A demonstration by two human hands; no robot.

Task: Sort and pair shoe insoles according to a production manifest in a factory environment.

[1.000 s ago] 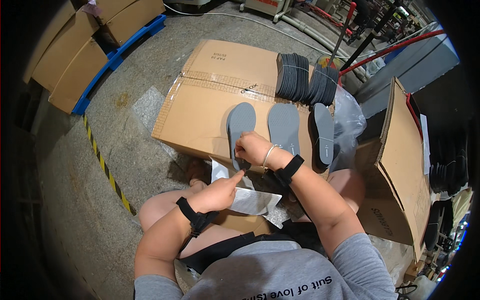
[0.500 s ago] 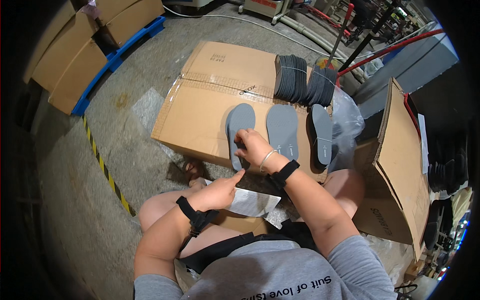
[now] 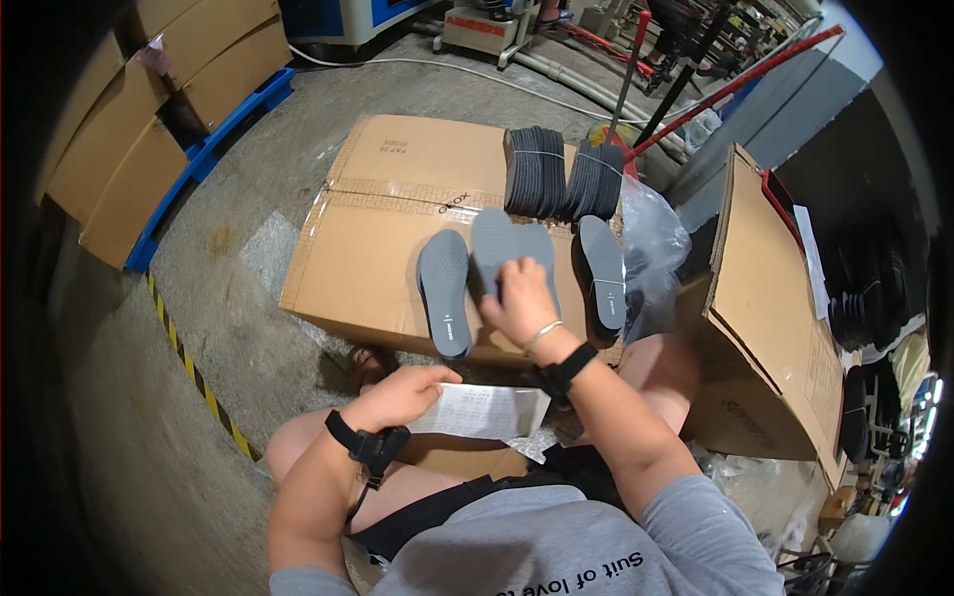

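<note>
My right hand (image 3: 527, 300) is closed on a grey insole (image 3: 491, 233), which is tilted leftward over another grey insole (image 3: 538, 243) on the cardboard box (image 3: 383, 179). The fingers hide part of both. My left hand (image 3: 397, 397) pinches the upper left corner of a white printed sheet (image 3: 477, 409) above my lap. Left of the right hand lies a small stack of grey insoles (image 3: 443, 288) with a white mark near the heel. Another banded stack of insoles (image 3: 600, 273) lies to the right.
Two thick banded bundles of dark insoles (image 3: 537, 174) stand at the box's far right corner. Clear plastic wrap (image 3: 651, 243) hangs beside the box. An open carton (image 3: 765, 328) stands at right. Cartons on a blue pallet (image 3: 214, 164) are at far left.
My right hand has moved from the left insole stack to the middle insoles and shifted one leftward. My left hand has drawn back from the left stack, down to the sheet.
</note>
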